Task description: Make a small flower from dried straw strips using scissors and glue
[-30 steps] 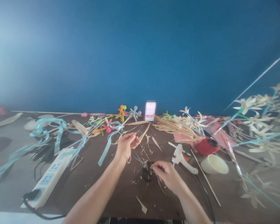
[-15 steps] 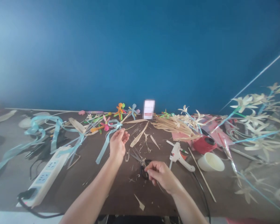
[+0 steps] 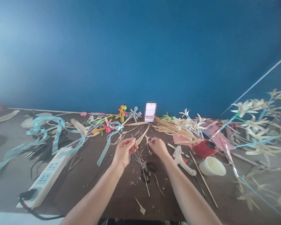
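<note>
My left hand (image 3: 125, 150) is closed in a pinch on a thin pale stick (image 3: 142, 168), which slants down toward the near side of the table. The stick passes over the black-handled scissors (image 3: 151, 167). To the right, my right hand (image 3: 158, 147) has its fingers pressed together at a small branching piece of pale dried husk (image 3: 147, 142); the fingertips are partly hidden. A wider dried husk strip (image 3: 142, 136) lies just beyond the hands. Small pale scraps (image 3: 140, 206) are scattered on the dark table around the scissors.
To the right are a white glue gun (image 3: 181, 161), a thin rod (image 3: 203, 179), a white cup (image 3: 212, 166), a red roll (image 3: 205, 148) and husk flowers (image 3: 244, 107). On the left are a power strip (image 3: 45, 179) and blue ribbon (image 3: 58, 125). A blurred-out screen (image 3: 150, 112) stands against the wall.
My right hand has moved away from the scissors, forward to the branching husk piece. My left hand has come nearer and right; the thin stick now shows clearly, slanting from its fingers.
</note>
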Demonstrator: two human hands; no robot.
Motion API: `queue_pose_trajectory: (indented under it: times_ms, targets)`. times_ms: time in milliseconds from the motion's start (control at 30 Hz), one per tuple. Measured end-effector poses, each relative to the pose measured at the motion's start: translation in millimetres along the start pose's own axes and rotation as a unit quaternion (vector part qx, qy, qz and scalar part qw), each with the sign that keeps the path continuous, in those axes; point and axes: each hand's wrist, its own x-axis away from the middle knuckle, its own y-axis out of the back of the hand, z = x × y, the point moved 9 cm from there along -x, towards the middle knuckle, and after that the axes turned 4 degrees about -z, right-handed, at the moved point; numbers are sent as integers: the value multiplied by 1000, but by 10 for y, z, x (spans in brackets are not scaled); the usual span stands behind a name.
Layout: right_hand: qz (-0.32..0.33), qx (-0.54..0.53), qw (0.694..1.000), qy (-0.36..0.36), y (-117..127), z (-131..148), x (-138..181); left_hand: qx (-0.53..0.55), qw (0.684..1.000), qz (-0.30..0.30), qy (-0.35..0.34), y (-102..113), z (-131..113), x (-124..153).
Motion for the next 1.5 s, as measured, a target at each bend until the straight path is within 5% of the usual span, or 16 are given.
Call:
queue_pose_trajectory:
  times_ms: [267, 700, 1500]
  targets:
    - [47, -37, 996, -71, -363, -125, -284, -48, 999, 18, -5, -175, 196, 6]
    - [68, -364, 929, -7, 67, 225, 111, -36, 997, 65, 9, -547, 281, 33]
    - [102, -454, 885, -21, 60, 327, 156, -35, 995, 86, 45, -619, 321, 73]
